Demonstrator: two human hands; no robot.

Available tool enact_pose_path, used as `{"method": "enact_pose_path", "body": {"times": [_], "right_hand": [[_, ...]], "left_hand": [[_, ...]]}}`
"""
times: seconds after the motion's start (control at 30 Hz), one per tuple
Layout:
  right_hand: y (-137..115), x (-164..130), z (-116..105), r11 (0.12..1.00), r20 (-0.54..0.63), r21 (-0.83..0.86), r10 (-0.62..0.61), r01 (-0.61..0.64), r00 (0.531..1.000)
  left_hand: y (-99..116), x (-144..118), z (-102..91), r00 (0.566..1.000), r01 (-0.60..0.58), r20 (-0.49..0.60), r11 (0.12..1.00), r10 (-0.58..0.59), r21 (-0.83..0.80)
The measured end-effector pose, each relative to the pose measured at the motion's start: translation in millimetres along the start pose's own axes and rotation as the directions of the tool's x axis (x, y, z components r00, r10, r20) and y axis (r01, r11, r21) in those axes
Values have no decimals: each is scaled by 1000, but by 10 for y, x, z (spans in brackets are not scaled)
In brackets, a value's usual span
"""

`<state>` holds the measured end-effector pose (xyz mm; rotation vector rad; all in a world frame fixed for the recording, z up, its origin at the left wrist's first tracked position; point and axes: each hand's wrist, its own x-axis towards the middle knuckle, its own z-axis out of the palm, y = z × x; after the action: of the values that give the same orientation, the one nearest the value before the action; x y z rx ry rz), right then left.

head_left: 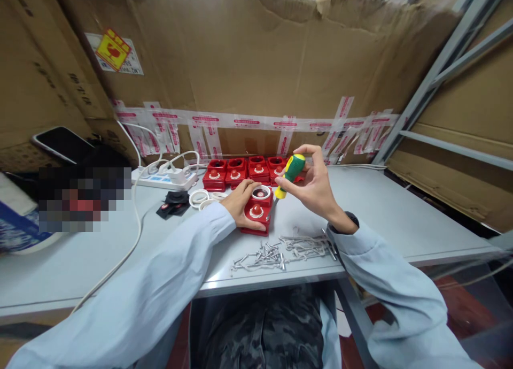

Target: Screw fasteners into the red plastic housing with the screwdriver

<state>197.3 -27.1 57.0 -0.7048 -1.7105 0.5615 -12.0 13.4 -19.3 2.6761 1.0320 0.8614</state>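
Observation:
My left hand (242, 205) is wrapped around the left side of a red box-shaped device (257, 225), which has a domed red button on a white ring and a round opening with a white rim. In my right hand (316, 190) is a screwdriver (294, 167) with a green and yellow handle, tilted so its shaft points down at the device's right side. Whether the tip touches a screw is too small to tell. Several similar red devices (215, 175) stand in a row behind. Loose screws (267, 255) lie in front, beside a heap of thin pale strands and metal pieces (306, 246).
White rings (198, 199) and small black pouches (175, 203) lie left of my hand. Behind them is a white power strip (166, 178) with plugs and a cable running to the table's front edge. Tall cardboard (256, 59) closes off the back; a metal frame (430, 80) stands right.

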Motion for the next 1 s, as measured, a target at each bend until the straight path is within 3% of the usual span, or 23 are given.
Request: {"method": "enact_pose_path", "body": {"times": [0.23, 0.5, 0.67, 0.77, 0.9, 1.0], "right_hand": [[-33, -31, 6, 998, 57, -22, -54, 56, 997], [-136, -47, 18, 960, 172, -182, -184, 215, 968], [-138, -36, 54, 941, 198, -228, -206, 249, 958], [-138, -20, 36, 969, 261, -147, -158, 201, 952], [-151, 11, -23, 993, 410, 86, -114, 86, 905], [-113, 25, 0, 994, 366, 72, -104, 83, 925]], "left_hand": [[-20, -4, 17, 1000, -16, -13, 1000, 16, 20], [-60, 6, 46, 998, -53, -38, 999, 53, -1], [-55, 6, 44, 997, -58, -41, 998, 58, -3], [-59, 9, 48, 998, -53, -43, 999, 53, -5], [-69, 14, 54, 998, -45, -41, 999, 44, -6], [-62, 12, 51, 999, -35, -42, 999, 35, -7]]}}
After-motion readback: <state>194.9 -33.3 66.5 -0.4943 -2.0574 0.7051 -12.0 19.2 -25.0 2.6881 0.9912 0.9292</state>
